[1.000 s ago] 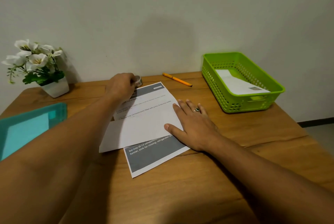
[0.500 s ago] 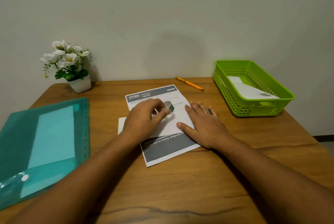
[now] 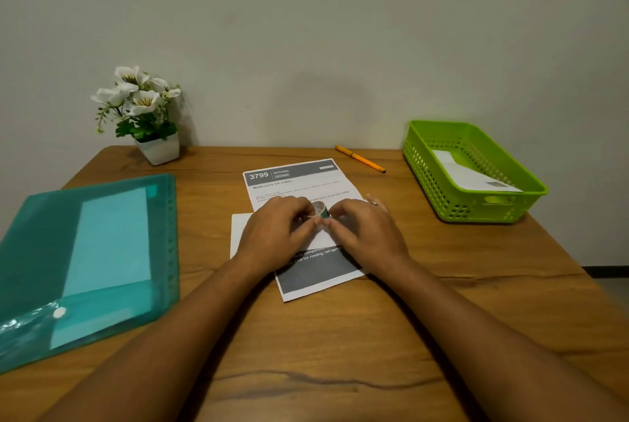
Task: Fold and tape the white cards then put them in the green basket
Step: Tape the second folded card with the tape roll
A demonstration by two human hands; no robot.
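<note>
Right hand (image 3: 366, 234) has left its flat press on the paper since half a second ago and come across to meet the left hand (image 3: 275, 234) at the tape; the card has not shifted.

Head view:
- Left hand: fingers curled round a small green-edged tape roll (image 3: 321, 210), holding it just above the sheet.
- Right hand: fingers curled, thumb and forefinger pinching at the near edge of the tape roll, tip to tip with the left thumb. A ring (image 3: 373, 203) shows on one finger. Whether a loose end of tape is caught cannot be told.
- White printed paper card (image 3: 306, 180), grey header band reading "3799 KITCHEN", lies mid-worktop, slightly skewed, with a folded flap across its middle under both hands. Its grey bottom band shows just nearer than the wrists.
- Bright green perforated plastic basket (image 3: 476, 207) sits at the right rear of the brown wooden worktop (image 3: 340, 336), well apart from the hands. One folded white card (image 3: 473, 176) lies inside, leaning on the far wall.
- Thin orange pen (image 3: 360, 158) lies between card and basket, near the back edge.
- Translucent teal plastic folder (image 3: 85, 251) lies flat at the left, a pale sheet inside, snap button at its near end.
- Small white square pot of white flowers (image 3: 146, 115) stands at the left rear by the wall.
</note>
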